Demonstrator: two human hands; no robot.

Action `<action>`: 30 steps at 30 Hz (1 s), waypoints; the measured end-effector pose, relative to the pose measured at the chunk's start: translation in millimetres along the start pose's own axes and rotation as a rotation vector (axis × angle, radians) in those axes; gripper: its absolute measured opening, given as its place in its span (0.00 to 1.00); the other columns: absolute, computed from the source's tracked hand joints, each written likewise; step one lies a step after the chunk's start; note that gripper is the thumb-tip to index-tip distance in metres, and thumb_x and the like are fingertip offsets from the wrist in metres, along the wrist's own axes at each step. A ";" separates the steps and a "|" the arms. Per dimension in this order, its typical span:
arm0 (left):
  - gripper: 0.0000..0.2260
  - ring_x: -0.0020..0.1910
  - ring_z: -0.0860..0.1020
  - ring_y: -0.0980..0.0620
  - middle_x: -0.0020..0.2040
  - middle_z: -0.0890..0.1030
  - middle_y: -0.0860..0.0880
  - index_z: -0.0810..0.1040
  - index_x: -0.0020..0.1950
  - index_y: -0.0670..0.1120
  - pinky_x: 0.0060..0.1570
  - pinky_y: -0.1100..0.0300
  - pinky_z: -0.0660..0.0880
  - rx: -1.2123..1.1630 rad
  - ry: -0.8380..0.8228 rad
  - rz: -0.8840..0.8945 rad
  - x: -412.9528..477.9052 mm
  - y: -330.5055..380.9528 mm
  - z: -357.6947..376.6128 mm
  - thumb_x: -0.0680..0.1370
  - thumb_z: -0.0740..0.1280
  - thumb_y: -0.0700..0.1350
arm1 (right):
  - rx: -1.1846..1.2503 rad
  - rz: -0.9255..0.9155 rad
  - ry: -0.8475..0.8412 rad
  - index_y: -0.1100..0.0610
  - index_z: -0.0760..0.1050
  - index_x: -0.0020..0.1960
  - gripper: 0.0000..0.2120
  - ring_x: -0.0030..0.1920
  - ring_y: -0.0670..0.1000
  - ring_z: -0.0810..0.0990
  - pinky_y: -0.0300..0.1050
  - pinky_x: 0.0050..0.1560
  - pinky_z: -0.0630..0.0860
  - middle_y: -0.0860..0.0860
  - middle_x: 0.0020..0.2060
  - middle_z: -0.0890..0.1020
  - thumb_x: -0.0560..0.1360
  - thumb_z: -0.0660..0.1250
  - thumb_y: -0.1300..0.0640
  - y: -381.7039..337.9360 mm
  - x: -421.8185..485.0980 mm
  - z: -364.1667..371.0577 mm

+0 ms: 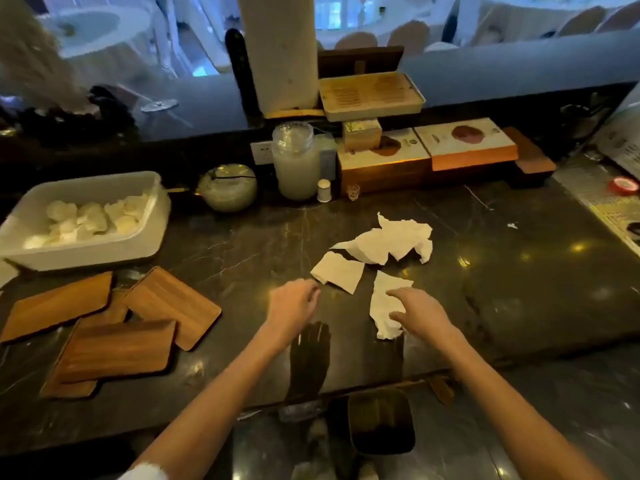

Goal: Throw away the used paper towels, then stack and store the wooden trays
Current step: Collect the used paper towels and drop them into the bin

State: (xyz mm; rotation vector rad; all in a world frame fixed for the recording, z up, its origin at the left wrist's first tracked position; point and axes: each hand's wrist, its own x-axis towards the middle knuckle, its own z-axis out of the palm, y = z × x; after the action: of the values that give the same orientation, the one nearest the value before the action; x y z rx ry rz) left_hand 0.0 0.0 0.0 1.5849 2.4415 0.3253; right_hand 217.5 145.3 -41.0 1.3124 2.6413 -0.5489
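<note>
Three used white paper towels lie on the dark marble counter: a big crumpled one, a flat piece and a near piece. My right hand rests on the near piece, fingers spread over it. My left hand hovers just left of the flat piece, fingers loosely curled, holding nothing. Several wooden trays lie scattered and overlapping at the left of the counter.
A white tub of crumpled white items stands at the left back. Behind the towels stand a jar, a round glass bowl, boxes and a paper roll. A dark bin sits below the counter's front edge.
</note>
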 end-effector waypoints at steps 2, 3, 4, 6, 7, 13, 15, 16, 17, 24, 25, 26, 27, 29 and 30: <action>0.12 0.51 0.80 0.50 0.53 0.82 0.48 0.80 0.56 0.47 0.48 0.57 0.77 -0.038 -0.008 0.003 38.4 4.4 17.4 0.81 0.60 0.49 | -0.014 0.032 -0.058 0.47 0.67 0.72 0.28 0.68 0.54 0.73 0.51 0.65 0.73 0.50 0.70 0.73 0.74 0.70 0.55 -4.4 22.5 4.3; 0.12 0.54 0.79 0.47 0.56 0.81 0.46 0.79 0.58 0.45 0.52 0.54 0.77 -0.031 -0.029 0.018 59.1 7.3 29.0 0.81 0.60 0.48 | -0.027 0.052 -0.072 0.48 0.66 0.73 0.28 0.69 0.55 0.72 0.52 0.65 0.74 0.51 0.71 0.72 0.75 0.68 0.58 -3.7 34.5 8.3; 0.12 0.57 0.78 0.45 0.60 0.80 0.45 0.78 0.61 0.45 0.55 0.51 0.76 -0.018 -0.078 0.024 76.1 12.1 37.5 0.81 0.60 0.47 | -0.046 0.081 -0.101 0.49 0.64 0.74 0.29 0.70 0.56 0.71 0.53 0.65 0.73 0.53 0.72 0.70 0.75 0.67 0.60 -6.3 43.8 8.5; 0.14 0.64 0.73 0.43 0.65 0.76 0.44 0.75 0.65 0.46 0.62 0.47 0.72 0.008 -0.164 0.043 103.6 17.9 59.7 0.81 0.60 0.47 | -0.099 0.111 -0.156 0.51 0.61 0.75 0.31 0.72 0.57 0.66 0.54 0.66 0.72 0.54 0.72 0.68 0.75 0.68 0.59 -3.7 61.7 16.4; 0.14 0.66 0.71 0.43 0.67 0.75 0.45 0.75 0.66 0.46 0.66 0.45 0.69 0.031 -0.184 0.046 115.2 18.1 71.3 0.81 0.60 0.46 | -0.115 0.123 -0.177 0.52 0.60 0.76 0.32 0.72 0.57 0.64 0.54 0.66 0.71 0.55 0.72 0.66 0.75 0.69 0.58 -1.3 68.2 22.6; 0.13 0.67 0.67 0.42 0.66 0.72 0.45 0.72 0.64 0.47 0.65 0.41 0.67 0.096 -0.270 0.064 139.6 1.8 113.5 0.81 0.59 0.42 | -0.035 0.191 -0.121 0.53 0.66 0.71 0.27 0.68 0.58 0.68 0.52 0.65 0.71 0.55 0.69 0.69 0.74 0.70 0.60 0.6 82.6 47.1; 0.12 0.66 0.67 0.42 0.65 0.71 0.45 0.73 0.63 0.47 0.63 0.44 0.69 0.068 -0.242 0.068 141.3 -2.3 117.5 0.80 0.60 0.40 | -0.027 0.198 -0.076 0.54 0.69 0.67 0.22 0.66 0.57 0.69 0.51 0.62 0.73 0.54 0.66 0.71 0.75 0.67 0.63 -1.5 82.2 49.9; 0.12 0.66 0.67 0.42 0.65 0.72 0.45 0.73 0.63 0.47 0.62 0.45 0.69 0.051 -0.234 0.062 142.5 -3.1 118.6 0.80 0.60 0.40 | -0.027 0.200 -0.066 0.55 0.70 0.65 0.19 0.65 0.57 0.70 0.51 0.60 0.74 0.55 0.65 0.72 0.75 0.66 0.64 -1.3 81.4 50.9; 0.13 0.65 0.67 0.43 0.65 0.72 0.45 0.73 0.64 0.47 0.61 0.47 0.69 0.047 -0.233 0.061 142.8 -2.2 118.4 0.80 0.60 0.39 | -0.027 0.195 -0.060 0.56 0.71 0.63 0.16 0.63 0.57 0.70 0.51 0.59 0.74 0.55 0.64 0.72 0.76 0.65 0.64 -1.5 79.1 50.7; 0.09 0.62 0.67 0.43 0.61 0.72 0.43 0.73 0.58 0.44 0.57 0.53 0.71 -0.053 -0.275 0.029 118.4 -11.9 108.0 0.79 0.61 0.37 | 0.272 0.316 0.086 0.56 0.71 0.57 0.08 0.50 0.55 0.79 0.50 0.47 0.77 0.55 0.51 0.80 0.80 0.59 0.60 -2.5 54.6 42.0; 0.08 0.61 0.68 0.42 0.58 0.72 0.43 0.73 0.56 0.43 0.56 0.53 0.71 -0.118 -0.265 -0.005 110.9 -15.0 106.0 0.78 0.61 0.37 | 0.352 0.339 0.127 0.54 0.70 0.60 0.10 0.51 0.55 0.79 0.49 0.46 0.76 0.54 0.51 0.80 0.80 0.58 0.59 -2.0 49.9 39.9; 0.07 0.59 0.68 0.42 0.56 0.72 0.42 0.73 0.54 0.43 0.55 0.54 0.71 -0.191 -0.243 -0.047 102.7 -17.7 103.4 0.78 0.62 0.37 | 0.453 0.358 0.153 0.53 0.69 0.63 0.12 0.52 0.55 0.79 0.49 0.46 0.78 0.53 0.53 0.79 0.81 0.57 0.59 -1.6 45.3 36.6; 0.05 0.58 0.68 0.43 0.54 0.72 0.43 0.73 0.53 0.44 0.53 0.56 0.69 -0.261 -0.212 -0.092 94.2 -20.7 100.9 0.78 0.62 0.37 | 0.604 0.375 0.175 0.53 0.69 0.66 0.14 0.53 0.54 0.77 0.49 0.44 0.80 0.53 0.54 0.77 0.81 0.56 0.60 0.0 41.5 33.1; 0.05 0.57 0.66 0.45 0.53 0.71 0.44 0.73 0.52 0.45 0.51 0.59 0.65 -0.369 -0.147 -0.183 76.7 -25.4 96.1 0.77 0.63 0.38 | 1.024 0.431 0.193 0.55 0.70 0.67 0.15 0.53 0.53 0.75 0.44 0.37 0.83 0.52 0.57 0.72 0.82 0.54 0.63 5.2 34.6 25.8; 0.06 0.56 0.65 0.47 0.54 0.71 0.45 0.74 0.51 0.45 0.51 0.61 0.62 -0.405 -0.109 -0.225 68.2 -26.3 94.0 0.77 0.63 0.37 | 1.224 0.462 0.189 0.57 0.72 0.65 0.15 0.53 0.53 0.76 0.43 0.35 0.83 0.52 0.58 0.72 0.82 0.54 0.65 9.1 31.6 22.4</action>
State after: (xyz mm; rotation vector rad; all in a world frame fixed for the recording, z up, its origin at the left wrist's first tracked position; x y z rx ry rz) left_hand -22.3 58.4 -101.3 1.1196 2.2587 0.6278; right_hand 204.7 165.1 -73.0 2.1828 1.8608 -2.1858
